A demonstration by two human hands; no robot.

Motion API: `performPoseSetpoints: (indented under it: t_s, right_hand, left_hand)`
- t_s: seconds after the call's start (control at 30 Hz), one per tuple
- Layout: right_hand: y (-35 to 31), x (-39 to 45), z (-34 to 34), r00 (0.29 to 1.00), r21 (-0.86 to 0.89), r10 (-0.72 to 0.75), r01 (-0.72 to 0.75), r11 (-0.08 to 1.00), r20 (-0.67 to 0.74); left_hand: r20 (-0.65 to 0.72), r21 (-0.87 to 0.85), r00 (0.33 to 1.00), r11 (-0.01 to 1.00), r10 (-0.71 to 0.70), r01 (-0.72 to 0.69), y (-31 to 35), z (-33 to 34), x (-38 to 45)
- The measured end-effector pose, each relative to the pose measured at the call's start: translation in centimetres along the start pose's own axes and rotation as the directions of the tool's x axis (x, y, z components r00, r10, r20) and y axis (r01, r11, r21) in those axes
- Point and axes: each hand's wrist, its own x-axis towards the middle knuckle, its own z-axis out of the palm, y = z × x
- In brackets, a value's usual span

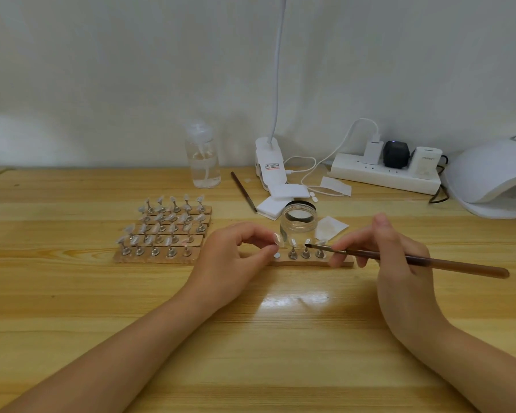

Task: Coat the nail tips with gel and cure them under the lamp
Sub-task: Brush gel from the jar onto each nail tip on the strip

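Note:
My left hand [233,254] pinches a clear nail tip [278,239] on its small metal stand, lifted just above the left end of a wooden holder strip [310,262]. Other nail tips on stands [306,250] remain upright on that strip. My right hand [390,251] grips a brown gel brush [414,260]; its dark bristle end points left, close to the stands on the strip. An open clear gel jar [298,222] stands just behind the strip. The white curing lamp [495,177] sits at the far right.
Several wooden strips with nail tips on stands [164,231] lie left of my hands. Behind are a clear pump bottle [203,158], a second brush [244,192], white pads [282,198], a clip lamp base [270,162] and a power strip [385,172] with cables.

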Motion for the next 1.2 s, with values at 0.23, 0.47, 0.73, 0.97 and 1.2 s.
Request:
performPoseSetpoints:
  t_s: [0.23,0.47,0.73,0.97,1.2]
  right_hand:
    - [0.0,0.1,0.0,1.0,0.017,0.013,-0.013,1.0,0.02]
    - [0.0,0.1,0.0,0.999,-0.008,0.02,-0.02,1.0,0.03]
    - [0.0,0.1,-0.1,1.0,-0.026,0.01,-0.01,1.0,0.022]
    - [-0.1,0.1,-0.2,0.999,-0.019,0.047,-0.046,0.999,0.015]
    - [-0.1,0.3,-0.2,0.997,0.001,0.079,-0.079,0.997,-0.013]
  left_hand:
    - [-0.053,0.035,0.999,0.999,-0.01,0.012,0.2,0.5,0.0]
    - [-0.036,0.04,0.997,0.996,-0.075,0.077,-0.1,0.7,0.1]
    - [0.007,0.059,0.999,0.997,-0.041,0.04,-0.4,0.8,0.1]
    - [0.074,0.092,0.996,0.995,-0.047,0.041,-0.6,0.7,0.1]
    - [0.157,0.122,0.986,0.992,-0.059,0.04,-0.6,-0.4,0.4]
